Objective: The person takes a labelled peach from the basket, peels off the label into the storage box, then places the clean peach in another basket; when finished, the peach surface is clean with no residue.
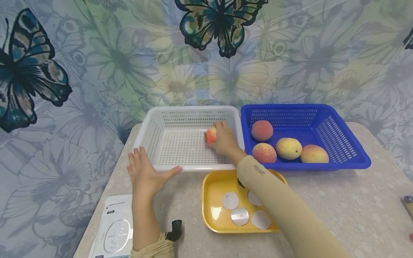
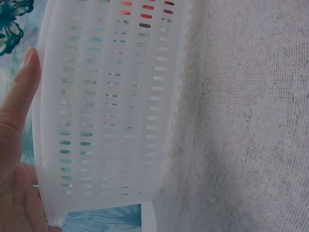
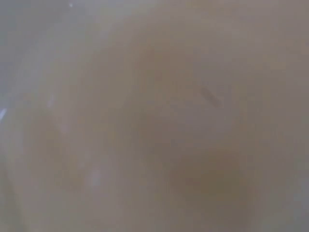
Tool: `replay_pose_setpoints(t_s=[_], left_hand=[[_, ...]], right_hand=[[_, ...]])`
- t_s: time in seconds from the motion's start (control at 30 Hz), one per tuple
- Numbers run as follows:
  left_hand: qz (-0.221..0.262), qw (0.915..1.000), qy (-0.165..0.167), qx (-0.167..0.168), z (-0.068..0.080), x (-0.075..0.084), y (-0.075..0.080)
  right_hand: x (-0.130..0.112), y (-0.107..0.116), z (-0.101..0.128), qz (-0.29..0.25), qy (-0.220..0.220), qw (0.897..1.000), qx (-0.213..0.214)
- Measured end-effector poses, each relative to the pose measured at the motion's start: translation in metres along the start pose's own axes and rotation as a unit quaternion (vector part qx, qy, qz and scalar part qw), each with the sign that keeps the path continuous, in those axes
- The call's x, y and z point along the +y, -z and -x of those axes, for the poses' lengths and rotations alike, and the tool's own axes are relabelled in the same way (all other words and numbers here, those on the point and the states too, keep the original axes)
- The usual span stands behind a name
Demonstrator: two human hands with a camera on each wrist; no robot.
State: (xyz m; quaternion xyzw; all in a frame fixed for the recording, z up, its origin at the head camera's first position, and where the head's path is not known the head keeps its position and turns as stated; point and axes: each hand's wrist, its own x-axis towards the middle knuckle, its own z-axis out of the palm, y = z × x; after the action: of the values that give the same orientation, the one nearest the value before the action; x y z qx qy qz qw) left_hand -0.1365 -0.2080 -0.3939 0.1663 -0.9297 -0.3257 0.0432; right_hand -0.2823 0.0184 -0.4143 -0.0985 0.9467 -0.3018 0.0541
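Note:
My right hand (image 1: 223,139) reaches into the white slotted basket (image 1: 167,114) and grips a red-yellow peach (image 1: 210,136) at the basket's right side, low over its floor. My left hand (image 1: 143,172) lies flat and open against the basket's front left corner, thumb along the front rim. In the left wrist view the white basket wall (image 2: 120,106) fills the frame with my palm (image 2: 14,145) against it. The right wrist view is a blurred beige mass.
A blue basket (image 1: 351,143) on the right holds several peaches (image 1: 262,130). A yellow tray (image 1: 213,190) with round white stickers (image 1: 231,200) sits in front. A white device (image 1: 114,229) lies at the front left, a small black object (image 1: 175,229) beside my left forearm.

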Motion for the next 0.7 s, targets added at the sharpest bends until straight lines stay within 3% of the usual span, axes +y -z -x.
replay_pose_setpoints(t_s=[0.17, 0.37, 0.7], left_hand=[[-0.002, 1.0, -0.002, 0.002, 0.0, 0.0, 0.0], [0.001, 1.0, -0.005, 0.004, 0.0, 0.0, -0.001], [0.001, 1.0, 0.003, 0.002, 0.001, 0.002, 0.001]], right_hand=[[-0.001, 0.001, 0.002, 0.023, -0.003, 1.0, -0.019], [-0.006, 0.006, 0.009, 0.014, 0.0, 0.999, -0.031], [-0.021, 0.039, 0.038, -0.113, 0.034, 0.993, -0.024]])
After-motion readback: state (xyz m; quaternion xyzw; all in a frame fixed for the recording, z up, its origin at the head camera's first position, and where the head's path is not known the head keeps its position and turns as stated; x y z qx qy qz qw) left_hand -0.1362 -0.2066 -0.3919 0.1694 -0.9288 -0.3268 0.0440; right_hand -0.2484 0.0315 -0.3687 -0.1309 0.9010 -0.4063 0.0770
